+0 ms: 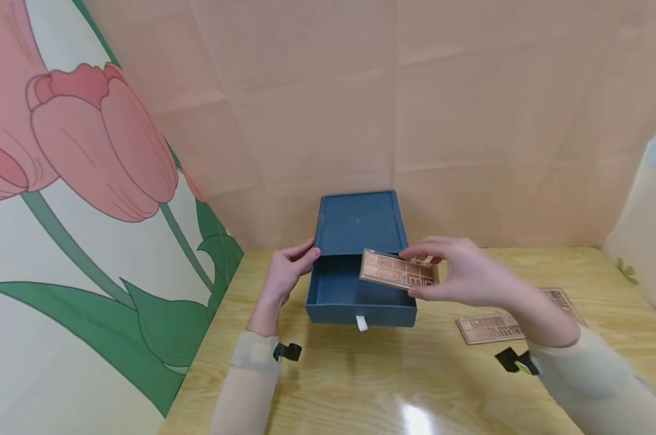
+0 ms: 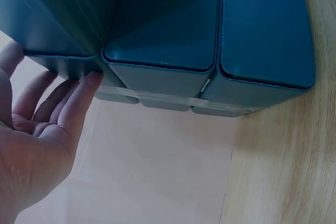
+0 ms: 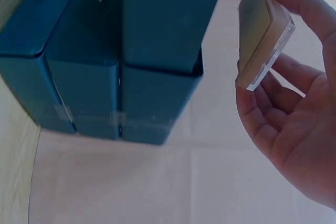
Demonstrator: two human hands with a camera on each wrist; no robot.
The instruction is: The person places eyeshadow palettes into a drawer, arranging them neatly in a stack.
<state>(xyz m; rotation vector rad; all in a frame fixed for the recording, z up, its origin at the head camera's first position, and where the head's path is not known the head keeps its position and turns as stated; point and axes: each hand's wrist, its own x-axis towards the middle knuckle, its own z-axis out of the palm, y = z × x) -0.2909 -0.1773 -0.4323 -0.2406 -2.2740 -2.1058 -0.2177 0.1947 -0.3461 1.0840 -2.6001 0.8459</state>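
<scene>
A blue drawer box (image 1: 360,220) stands against the back backdrop with its top drawer (image 1: 360,315) pulled out, showing a bare bottom. My left hand (image 1: 286,269) rests at the box's left front edge; the left wrist view shows its fingers (image 2: 79,98) fairly straight against the side. Over the drawer's right half, my right hand (image 1: 458,272) pinches a flat rose-gold eyeshadow palette (image 1: 395,270) between thumb and fingers, tilted. The right wrist view catches this palette (image 3: 262,32) edge-on, beside the box.
More palettes lie on the wooden table to the right, one nearer (image 1: 488,329) and one behind it (image 1: 564,302), partly hidden by my right forearm. Two lower drawers (image 2: 163,19) are closed. A tulip-print wall (image 1: 104,139) borders the left side.
</scene>
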